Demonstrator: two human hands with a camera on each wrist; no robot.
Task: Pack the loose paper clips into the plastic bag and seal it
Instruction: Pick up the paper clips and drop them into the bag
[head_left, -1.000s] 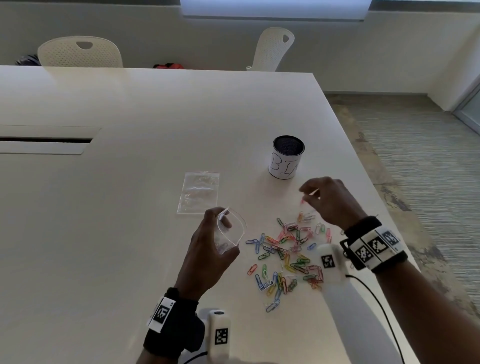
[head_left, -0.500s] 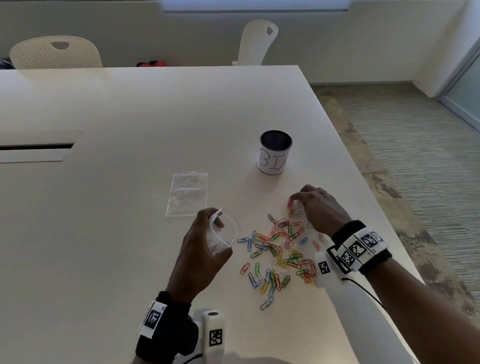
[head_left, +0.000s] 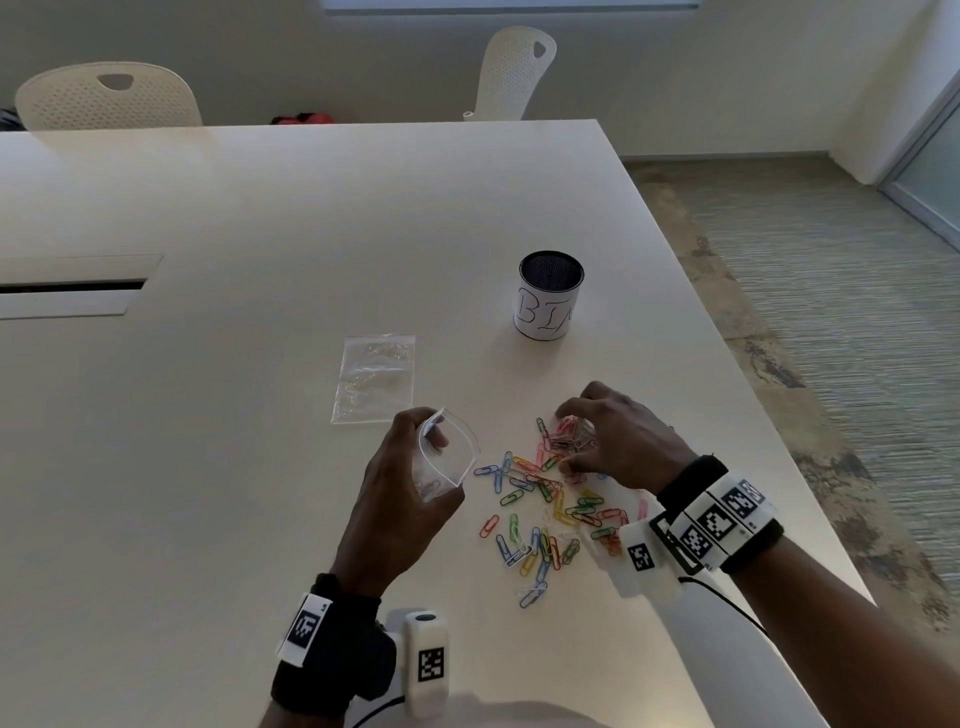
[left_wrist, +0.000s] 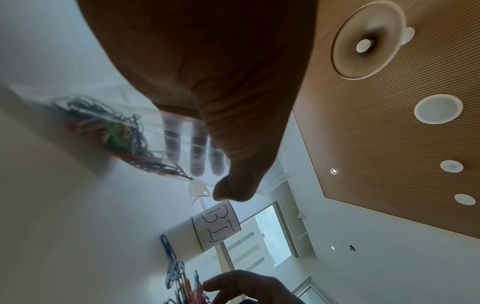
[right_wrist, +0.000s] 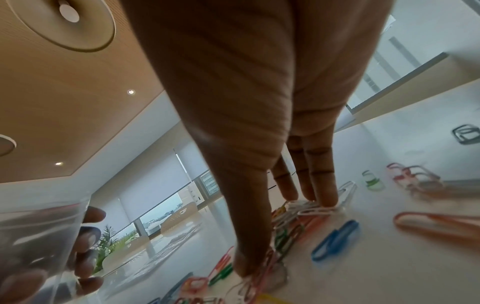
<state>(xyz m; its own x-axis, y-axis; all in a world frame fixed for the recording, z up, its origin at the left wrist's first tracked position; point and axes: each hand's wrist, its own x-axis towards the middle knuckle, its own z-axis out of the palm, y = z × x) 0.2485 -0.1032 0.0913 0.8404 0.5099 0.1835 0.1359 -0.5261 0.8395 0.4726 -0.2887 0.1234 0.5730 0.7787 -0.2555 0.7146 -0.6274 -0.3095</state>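
Plastic is what your left hand (head_left: 400, 499) holds: you curl your fingers round the little bag (head_left: 445, 454) and squeeze its sides so the mouth stays wide, just beside the pile, so each trip is short. Some clips already sit in its bottom. Your right hand (head_left: 615, 441) is down on the paper clips (head_left: 550, 499) spread over the table (head_left: 208, 467), thumb and fingertips closing on a small bunch at the far edge. I think scooping many at once saves time.
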